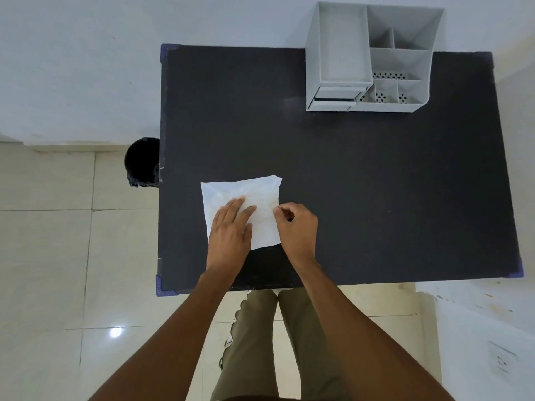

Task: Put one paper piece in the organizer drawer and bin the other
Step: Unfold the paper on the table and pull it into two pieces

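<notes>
A crumpled white paper sheet lies flat on the dark table, near its front left. My left hand presses flat on the sheet's lower left part, fingers spread. My right hand pinches the sheet's right edge between thumb and fingertips. A grey desk organizer stands at the table's back right; its small drawers face me at its lower left, the upper one slightly pulled out. A black bin stands on the floor against the table's left edge.
The table is backed against a white wall. Beige floor tiles lie to the left and in front. My legs are below the table's front edge. A white surface with a socket plate is at the lower right.
</notes>
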